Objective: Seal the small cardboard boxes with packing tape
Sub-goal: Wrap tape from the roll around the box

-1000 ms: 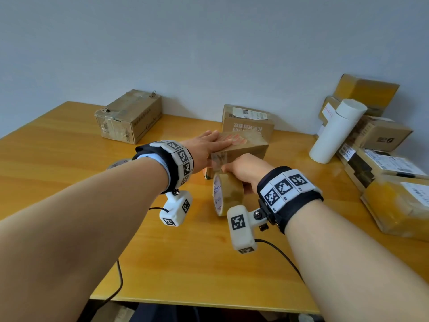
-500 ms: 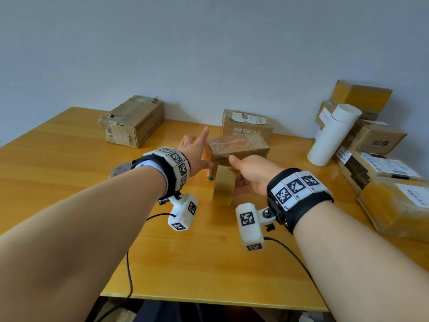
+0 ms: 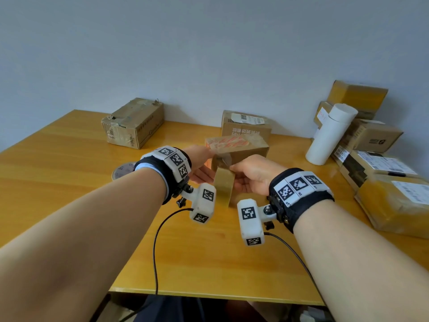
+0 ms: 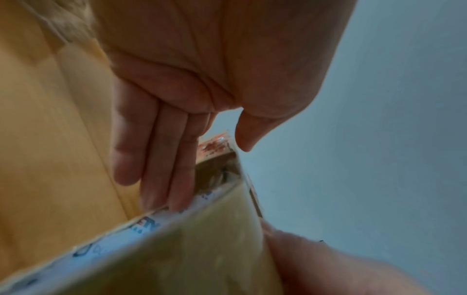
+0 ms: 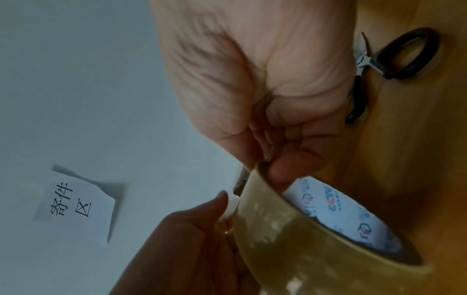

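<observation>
1. Brown packing tape roll (image 3: 223, 186) sat between both hands at mid-table, standing on edge, its hole axis running left-right, so the strip came off up and away toward the box.
2. The small cardboard box (image 3: 239, 148) with the red-printed top stood just beyond the roll, touching or nearly touching it. A clear strip of tape (image 3: 222, 159) looked stretched from roll to the box's near face; the exact end was hard to see.
3. Right hand (image 3: 251, 176) held the roll: fingers curled into the white printed core (image 5: 336, 209), thumb on the outer wrap. A firm grip.
4. Left hand (image 3: 200, 167) was beside the roll's left rim, fingers (image 4: 161, 159) straight and together, tips touching the core edge, thumb (image 4: 246, 129) apart and holding nothing.
5. The box lay ahead of and slightly above the fingertips. Left hand was nearer the box's near-left corner, so it would probably press the strip down while the right pulled the roll back.
6. Scissors (image 5: 389, 59) lay on the wooden table (image 3: 209, 263) by the right wrist, likely needed for the cut.
</observation>
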Demonstrator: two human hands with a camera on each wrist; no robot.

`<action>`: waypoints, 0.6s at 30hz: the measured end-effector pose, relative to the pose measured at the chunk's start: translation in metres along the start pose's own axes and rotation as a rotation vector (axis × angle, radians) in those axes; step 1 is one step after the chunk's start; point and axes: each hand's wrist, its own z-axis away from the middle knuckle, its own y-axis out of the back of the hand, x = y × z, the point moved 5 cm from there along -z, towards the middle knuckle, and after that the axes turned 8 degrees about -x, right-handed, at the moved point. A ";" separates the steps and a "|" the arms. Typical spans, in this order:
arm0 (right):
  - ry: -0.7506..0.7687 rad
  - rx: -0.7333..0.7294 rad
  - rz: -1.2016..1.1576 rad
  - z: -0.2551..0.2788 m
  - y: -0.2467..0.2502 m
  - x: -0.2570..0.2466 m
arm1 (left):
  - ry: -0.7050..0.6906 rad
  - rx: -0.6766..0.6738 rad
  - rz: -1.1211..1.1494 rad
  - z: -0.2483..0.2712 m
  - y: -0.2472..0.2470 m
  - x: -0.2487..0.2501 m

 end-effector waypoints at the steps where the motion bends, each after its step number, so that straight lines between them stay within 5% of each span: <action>1: 0.002 -0.005 -0.009 0.000 0.000 0.001 | 0.013 -0.001 0.009 -0.002 0.002 -0.001; 8: 0.022 -0.075 -0.030 -0.003 -0.005 0.001 | 0.112 -0.101 -0.054 -0.002 -0.004 -0.006; 15: -0.023 -0.091 -0.029 0.002 0.003 0.007 | 0.073 -0.065 -0.124 0.002 -0.015 0.007; 18: -0.012 0.034 0.000 0.000 0.018 0.009 | 0.063 -0.054 -0.002 0.002 -0.016 0.008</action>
